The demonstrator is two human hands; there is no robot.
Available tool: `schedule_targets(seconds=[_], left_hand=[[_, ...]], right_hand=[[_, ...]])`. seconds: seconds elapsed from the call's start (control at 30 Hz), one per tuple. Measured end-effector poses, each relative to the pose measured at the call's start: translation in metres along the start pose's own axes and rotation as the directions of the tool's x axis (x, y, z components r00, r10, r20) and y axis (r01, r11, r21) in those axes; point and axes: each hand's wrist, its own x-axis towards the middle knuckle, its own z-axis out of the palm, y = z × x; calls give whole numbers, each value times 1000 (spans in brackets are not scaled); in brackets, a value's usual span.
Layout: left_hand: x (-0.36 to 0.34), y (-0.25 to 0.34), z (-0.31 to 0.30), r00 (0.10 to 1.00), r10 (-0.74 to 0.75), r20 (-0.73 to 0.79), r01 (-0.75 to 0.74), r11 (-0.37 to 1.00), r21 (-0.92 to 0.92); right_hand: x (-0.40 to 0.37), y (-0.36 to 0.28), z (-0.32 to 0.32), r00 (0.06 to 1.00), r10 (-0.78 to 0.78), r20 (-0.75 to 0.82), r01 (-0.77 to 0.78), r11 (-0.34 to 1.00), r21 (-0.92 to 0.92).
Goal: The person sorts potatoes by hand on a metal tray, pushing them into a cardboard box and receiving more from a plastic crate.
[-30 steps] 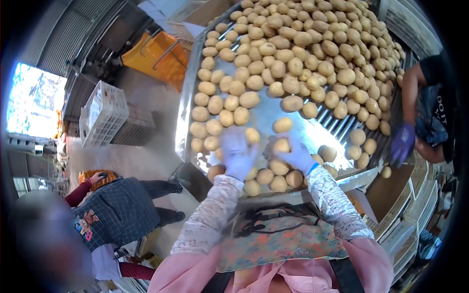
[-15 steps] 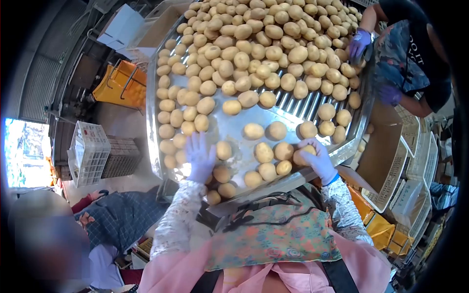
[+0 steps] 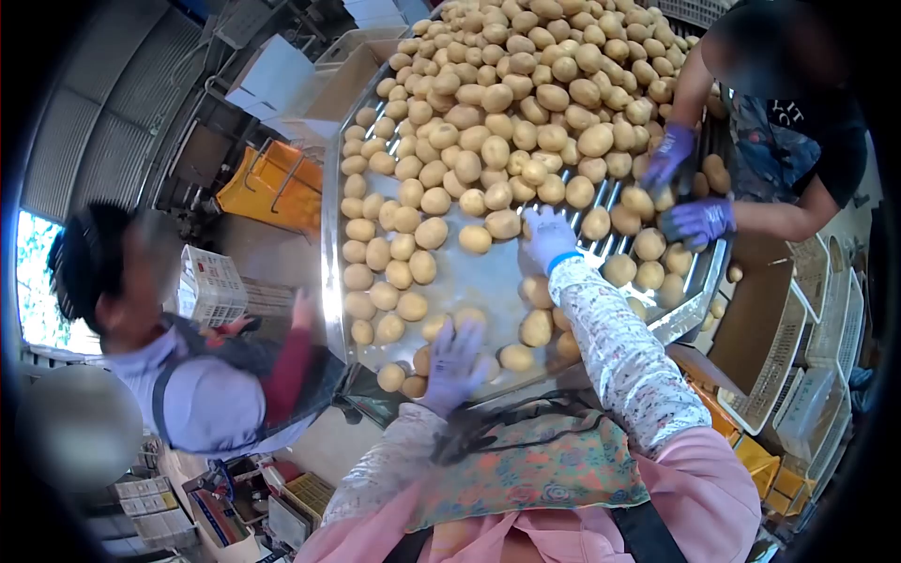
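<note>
a broad metal bench (image 3: 465, 281) with a raised, shiny rim fills the middle of the view, and the potatoes (image 3: 552, 96) lie on it. the largest mass of them is a deep heap on the far side, piled several layers high; nearer, they thin to a single layer along the left rim and a loose scatter by the near edge. they are round to oval, pale yellow-brown and mostly smooth-skinned, some with darker, duller patches, and they vary in size. metal bars (image 3: 612, 199) show between those on the right. the right hand (image 3: 549, 246), in a pale purple glove, reaches to the near fringe of the heap; whether its grip is closed on a potato i cannot tell. the left hand (image 3: 455, 364), gloved alike, is low among the scattered potatoes by the near edge, its grip released and fingers spread. at the right, another person's darker purple gloves (image 3: 701, 220) are among potatoes too. the far end of the heap is cut off by the top of the view, and its lower layers are hidden under the upper ones. the right forearm covers part of the bench. the left hand is blurred, so its contact with the potatoes beside it is unclear.
</note>
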Motion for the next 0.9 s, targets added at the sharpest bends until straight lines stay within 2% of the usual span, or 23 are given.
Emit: schedule_targets(seconds=[0.07,0.1,0.13,0.17,0.2,0.23,0.27,0.3,0.33,0.37,0.4,0.43,0.47,0.5,0.53,0.57,0.6,0.63,0.67,0.7,0.77,0.83,0.9], left_hand=[[-10,-28,-2,978,-128,-167,108,987,-121],[-17,-40,-9,972,-135,-195,134,991,-18],[-17,-52,-18,963,-141,-228,163,983,81],[-16,-67,-23,947,-244,-209,274,953,130],[-16,-81,-27,918,-350,-184,382,906,183],[-19,-94,-29,916,-360,-178,390,904,174],[-16,-110,-26,844,-506,-175,532,830,169],[-6,-119,-20,753,-634,-173,657,736,161],[8,-120,-8,757,-631,-168,652,743,149],[23,-116,5,709,-671,-218,705,671,228],[36,-109,19,660,-702,-268,749,588,304],[50,-102,31,684,-634,-359,721,663,202],[67,-90,42,686,-567,-455,672,733,100],[83,-69,48,786,-482,-388,561,819,119],[95,-44,47,867,-384,-318,441,888,131],[105,-8,39,935,-339,-107,349,933,87],[109,17,30,959,-261,107,260,965,24],[99,24,28,961,-254,112,253,967,22],[86,34,27,981,-191,44,192,981,-21],[71,42,25,991,-129,-26,127,990,-58],[31,22,5,999,40,16,-39,997,-64],[-12,7,-13,995,-81,66,82,997,-9],[-38,-27,-24,986,-131,103,122,988,92]], right_hand=[[-12,7,0,991,-132,18,117,928,355],[-33,10,-20,972,-233,12,192,829,526],[-53,20,-23,972,-192,-135,234,759,607],[-75,32,-27,952,-140,-272,292,682,670],[-107,38,-57,978,37,-207,134,648,749],[-131,70,-54,937,104,-335,179,680,711],[-162,86,-79,870,118,-478,248,734,632],[-192,128,-74,830,332,-449,178,606,776],[-216,159,-82,692,400,-601,167,721,672],[-237,201,-79,580,514,-631,133,705,697],[-250,214,-97,511,582,-633,-47,754,655],[-266,239,-94,458,546,-702,-399,831,386],[-273,242,-91,486,509,-710,-456,841,291],[-279,246,-89,519,472,-713,-502,843,193],[-271,225,-89,665,306,-682,-334,938,94],[-256,209,-80,786,168,-594,-223,975,-18],[-241,167,-88,889,173,-425,-155,985,76],[-230,163,-71,928,17,-373,-11,1000,17],[-217,147,-63,937,-116,-330,99,993,-68],[-209,141,-51,956,-154,-251,140,987,-73],[-196,108,-40,971,-166,-172,159,986,-52],[-184,84,-33,955,-264,-133,253,963,-97],[-168,64,-21,916,-386,-106,393,918,56]])
